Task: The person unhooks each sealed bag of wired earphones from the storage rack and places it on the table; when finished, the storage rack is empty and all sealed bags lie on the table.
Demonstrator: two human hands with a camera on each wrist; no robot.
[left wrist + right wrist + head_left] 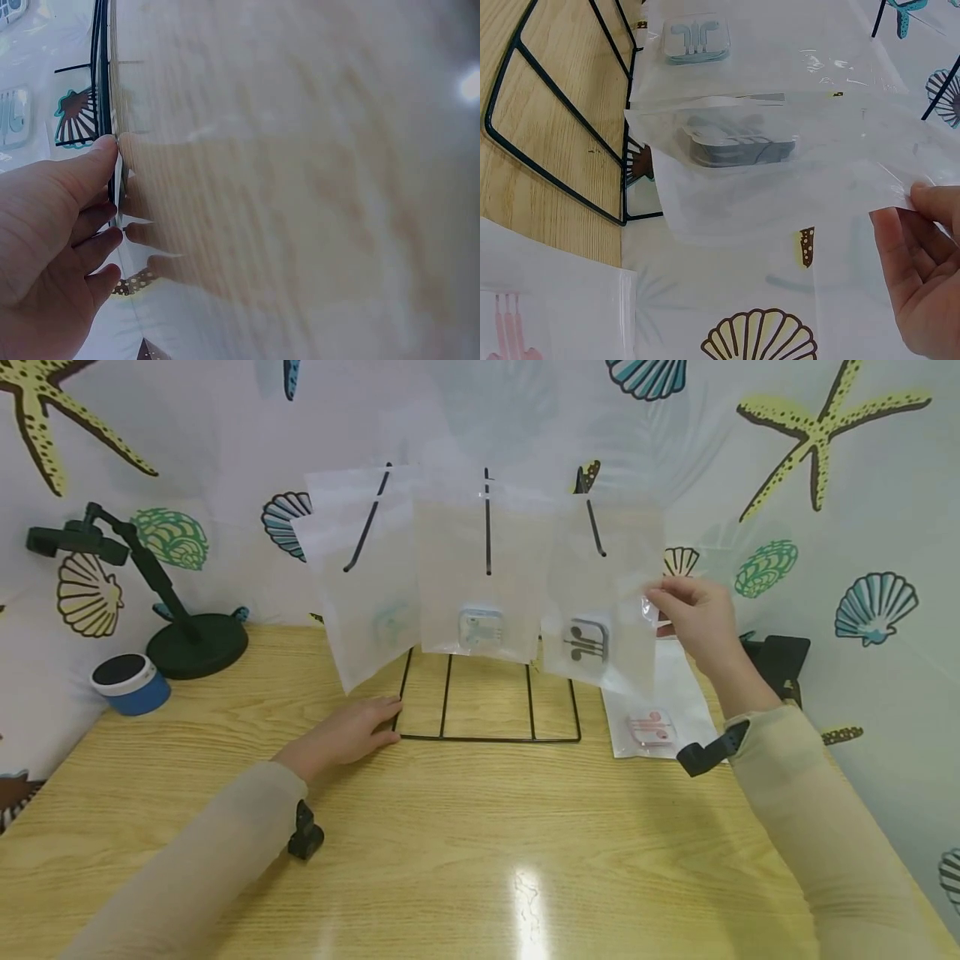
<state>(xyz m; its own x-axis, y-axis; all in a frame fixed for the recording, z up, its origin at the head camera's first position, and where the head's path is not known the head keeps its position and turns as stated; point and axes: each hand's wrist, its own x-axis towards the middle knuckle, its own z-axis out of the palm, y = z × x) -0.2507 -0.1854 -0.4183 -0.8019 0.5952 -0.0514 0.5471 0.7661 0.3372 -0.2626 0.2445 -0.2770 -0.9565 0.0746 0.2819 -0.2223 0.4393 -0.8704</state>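
A black wire display rack (488, 740) stands on the wooden table, with three frosted plastic bags hanging from its hooks. Through the left bag (367, 610) a pale green earphone case shows faintly; the middle bag (480, 543) holds light-coloured earphones. Black earphones (587, 641) lie inside the right bag (622, 577). My right hand (697, 610) pinches that bag's right edge between thumb and fingers, also seen in the right wrist view. Low at the rack's left side, my left hand (341, 739) grips the base wire, its thumb against the wire in the left wrist view.
Beside the rack on the right lies another bag (693, 693) with pink earphones (651, 727). A dark green stand (197, 645) and a blue-and-white round container (131, 685) are at the back left. A black object (780, 660) sits behind my right wrist.
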